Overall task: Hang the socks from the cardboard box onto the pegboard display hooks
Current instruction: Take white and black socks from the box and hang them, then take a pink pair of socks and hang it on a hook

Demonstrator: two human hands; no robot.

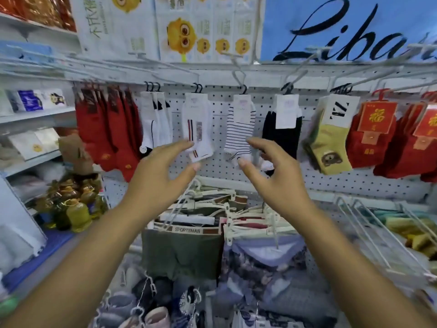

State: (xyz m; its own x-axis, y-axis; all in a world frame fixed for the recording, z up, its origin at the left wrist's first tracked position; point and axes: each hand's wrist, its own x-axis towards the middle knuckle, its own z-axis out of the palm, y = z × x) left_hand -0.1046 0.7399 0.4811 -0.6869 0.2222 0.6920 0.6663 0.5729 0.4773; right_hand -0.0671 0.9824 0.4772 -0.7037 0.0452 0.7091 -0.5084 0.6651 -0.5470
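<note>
Both of my hands are raised in front of the white pegboard (217, 171). My left hand (163, 171) is open, its fingertips just under a hanging white sock with red stripes (197, 124). My right hand (272, 169) is also open, fingers spread, close below a black-and-white striped sock (240, 126). Neither hand holds anything. More socks hang on the same row: white pairs (156, 119), a black pair (282, 131), a yellow-green pair (327, 143) and red pairs (106, 129). The cardboard box is not in view.
Long empty wire hooks (369, 74) jut out above the sock row. Underwear on white hangers (189, 229) hangs below my arms. Red packaged socks (378, 138) fill the right end. Shelves at the left carry bottles (78, 214) and packets.
</note>
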